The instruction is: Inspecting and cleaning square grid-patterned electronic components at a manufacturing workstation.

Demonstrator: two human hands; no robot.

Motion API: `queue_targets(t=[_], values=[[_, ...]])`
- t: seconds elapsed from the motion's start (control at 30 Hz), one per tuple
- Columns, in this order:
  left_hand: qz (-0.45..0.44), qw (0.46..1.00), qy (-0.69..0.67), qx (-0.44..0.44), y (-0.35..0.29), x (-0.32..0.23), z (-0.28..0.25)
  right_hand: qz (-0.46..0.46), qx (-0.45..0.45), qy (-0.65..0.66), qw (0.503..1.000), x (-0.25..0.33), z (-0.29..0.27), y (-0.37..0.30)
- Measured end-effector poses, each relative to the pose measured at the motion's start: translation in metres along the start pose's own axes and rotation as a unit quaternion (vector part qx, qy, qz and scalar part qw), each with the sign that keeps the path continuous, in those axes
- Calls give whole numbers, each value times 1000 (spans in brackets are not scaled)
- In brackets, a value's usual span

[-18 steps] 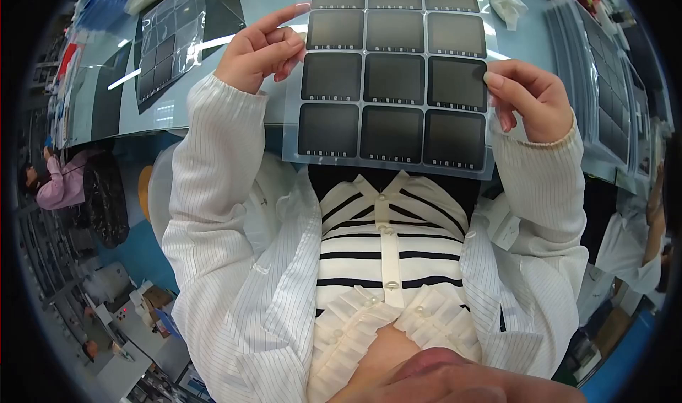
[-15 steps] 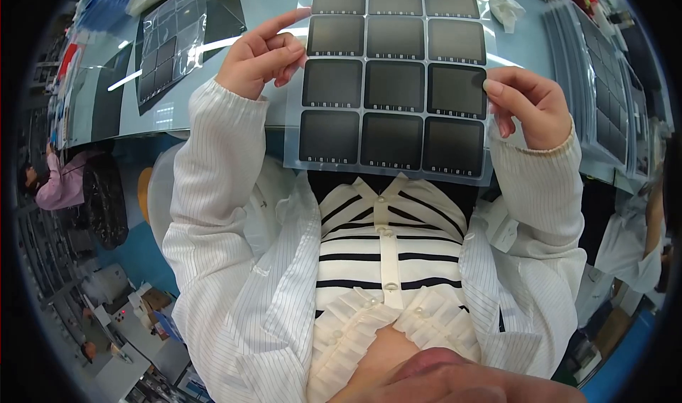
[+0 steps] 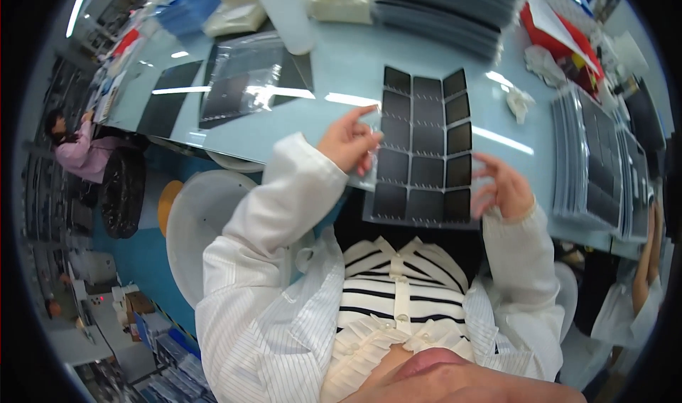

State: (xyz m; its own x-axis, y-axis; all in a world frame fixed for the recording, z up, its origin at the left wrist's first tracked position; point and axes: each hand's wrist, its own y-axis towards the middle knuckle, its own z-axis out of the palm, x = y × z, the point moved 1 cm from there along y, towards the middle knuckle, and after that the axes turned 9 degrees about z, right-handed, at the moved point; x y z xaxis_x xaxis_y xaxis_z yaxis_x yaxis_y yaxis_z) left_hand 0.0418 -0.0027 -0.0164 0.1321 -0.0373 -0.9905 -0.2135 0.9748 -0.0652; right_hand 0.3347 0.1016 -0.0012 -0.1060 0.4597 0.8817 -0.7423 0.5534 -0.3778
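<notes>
A long sheet of dark rectangular panels [image 3: 425, 134] in a pale grid lies before me, its near end by the table's front edge. Its right-hand column tilts up at an angle to the rest. At the left edge, my left hand [image 3: 349, 142] has its index finger stretched forward and thumb and other fingers closed on the margin. My right hand [image 3: 503, 186] is beside the right edge, fingers apart and a little blurred. Whether its fingertips still touch the sheet is hard to make out.
Stacked panel sheets [image 3: 586, 161] stand at the right, with a dark stack [image 3: 444, 12] at the back. Crumpled tissue [image 3: 519, 106] and a clear-wrapped sheet [image 3: 241, 76] lie on the table [image 3: 334, 69]. A white bin [image 3: 202, 225] is at my left; a person in pink [image 3: 89, 154] sits beyond.
The view has tipped up, showing more of the table. The sheet's right column has swung upward. My right hand has loosened its pinch on the right edge.
</notes>
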Motion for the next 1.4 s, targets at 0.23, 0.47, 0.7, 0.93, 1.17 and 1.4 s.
queue_targets(t=[0.23,0.47,0.7,0.93,1.17,1.4], values=[[-21,1000,19,11,-16,-10,10,-77,2,-261,962,-29,44,-32],[-47,991,120,39,-12,-16,1,-186,-192,-192,944,-31,34,-34],[-18,986,156,62,-5,-22,-6,-240,-359,-178,884,9,-5,-79],[-2,975,191,117,6,-44,8,-308,-563,-182,745,38,-96,-161],[32,971,210,111,19,-48,12,-310,-521,10,795,38,-206,-192],[51,950,277,135,38,-73,12,-255,-535,72,802,36,-226,-189]])
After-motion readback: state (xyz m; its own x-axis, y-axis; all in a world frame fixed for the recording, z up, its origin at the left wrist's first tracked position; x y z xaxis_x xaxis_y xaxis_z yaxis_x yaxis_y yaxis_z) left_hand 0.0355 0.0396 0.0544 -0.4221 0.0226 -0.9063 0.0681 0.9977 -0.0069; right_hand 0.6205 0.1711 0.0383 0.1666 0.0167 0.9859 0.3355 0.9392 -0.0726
